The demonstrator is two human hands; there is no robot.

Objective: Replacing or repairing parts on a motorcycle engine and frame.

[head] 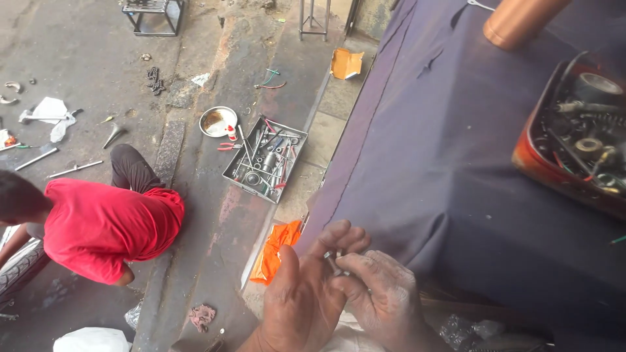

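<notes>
At the bottom middle of the head view, my left hand [306, 296] and my right hand [381, 293] are pressed together at the near edge of a dark blue cloth-covered surface [443, 150]. Between their fingertips sits a small grey metal part [334, 262], like a short bolt or pin. Both hands pinch it; the right hand's skin is dusty and grey. Most of the part is hidden by the fingers.
A red tray of metal parts and rings [574, 140] stands at the right, a copper-coloured cylinder [518, 19] at the top. Below on the floor lie a grey tool tray [264, 160], a metal bowl [217, 121], an orange cloth [277, 251]; a person in a red shirt [107, 225] crouches left.
</notes>
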